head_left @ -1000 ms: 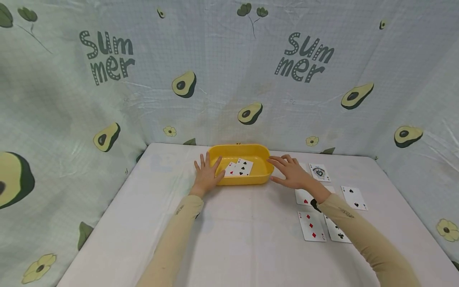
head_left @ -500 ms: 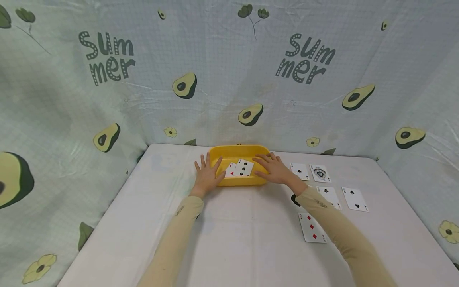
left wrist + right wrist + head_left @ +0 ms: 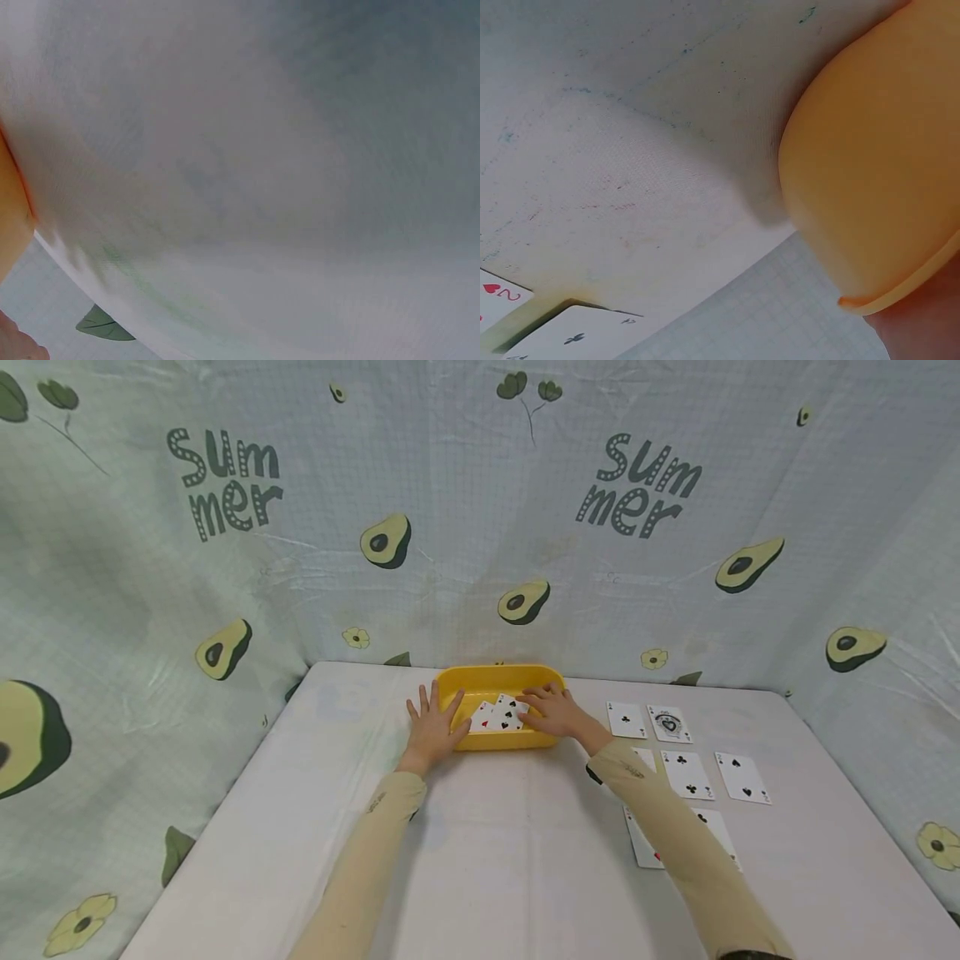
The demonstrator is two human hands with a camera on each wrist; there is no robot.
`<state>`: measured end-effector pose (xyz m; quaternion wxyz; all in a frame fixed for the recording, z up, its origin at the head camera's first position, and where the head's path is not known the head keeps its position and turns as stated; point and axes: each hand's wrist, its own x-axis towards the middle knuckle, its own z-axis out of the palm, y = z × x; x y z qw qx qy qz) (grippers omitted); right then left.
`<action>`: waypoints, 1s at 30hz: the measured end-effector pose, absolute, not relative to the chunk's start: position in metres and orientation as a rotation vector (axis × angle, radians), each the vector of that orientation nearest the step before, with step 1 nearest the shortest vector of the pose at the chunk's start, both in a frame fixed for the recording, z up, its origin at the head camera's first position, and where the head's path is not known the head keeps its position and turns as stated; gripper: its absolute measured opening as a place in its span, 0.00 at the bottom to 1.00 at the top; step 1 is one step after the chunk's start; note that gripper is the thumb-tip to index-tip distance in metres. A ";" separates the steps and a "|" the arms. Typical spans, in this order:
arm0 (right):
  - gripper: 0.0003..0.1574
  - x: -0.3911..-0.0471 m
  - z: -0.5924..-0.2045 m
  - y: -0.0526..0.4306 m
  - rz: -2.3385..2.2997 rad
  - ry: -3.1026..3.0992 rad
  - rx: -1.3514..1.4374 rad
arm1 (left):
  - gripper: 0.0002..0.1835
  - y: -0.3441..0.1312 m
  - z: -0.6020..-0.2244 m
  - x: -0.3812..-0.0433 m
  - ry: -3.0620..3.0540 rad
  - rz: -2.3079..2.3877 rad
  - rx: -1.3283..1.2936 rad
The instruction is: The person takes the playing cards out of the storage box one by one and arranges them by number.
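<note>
A yellow plastic tray (image 3: 506, 741) stands at the back of the table. Inside it lie a spade card (image 3: 507, 712) and, partly under that, a card with red pips (image 3: 481, 717). My left hand (image 3: 432, 727) rests with spread fingers at the tray's left rim. My right hand (image 3: 553, 710) reaches over the right side, its fingertips at the spade card's right edge. The tray's wall (image 3: 877, 150) fills the right of the right wrist view; only a sliver of the tray (image 3: 11, 210) shows in the left wrist view.
Several playing cards lie face up right of the tray, among them a club card (image 3: 626, 720), an ornate card (image 3: 670, 724), a two of clubs (image 3: 687, 775) and a two of spades (image 3: 742, 778). My right sleeve (image 3: 660, 810) covers parts of others. A patterned cloth hangs behind.
My right hand has moved left, from beside the tray's right rim to over the cards inside. The left hand has kept its place, and the cards in the tray lie where they were.
</note>
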<state>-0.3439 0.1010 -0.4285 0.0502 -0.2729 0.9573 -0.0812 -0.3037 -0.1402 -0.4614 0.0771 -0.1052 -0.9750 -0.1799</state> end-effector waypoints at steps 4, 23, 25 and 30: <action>0.29 -0.348 -0.430 0.096 -0.252 2.880 -0.791 | 0.31 -0.141 -0.461 -0.303 -2.914 -0.549 -0.318; 0.32 -0.355 -0.433 0.080 -0.127 2.720 -0.554 | 0.31 -0.143 -0.462 -0.302 -2.891 -0.559 -0.341; 0.34 -0.355 -0.433 0.078 -0.096 2.732 -0.541 | 0.31 -0.143 -0.463 -0.302 -2.892 -0.563 -0.340; 0.35 -0.353 -0.431 0.072 -0.040 2.762 -0.495 | 0.31 -0.143 -0.464 -0.301 -2.890 -0.557 -0.341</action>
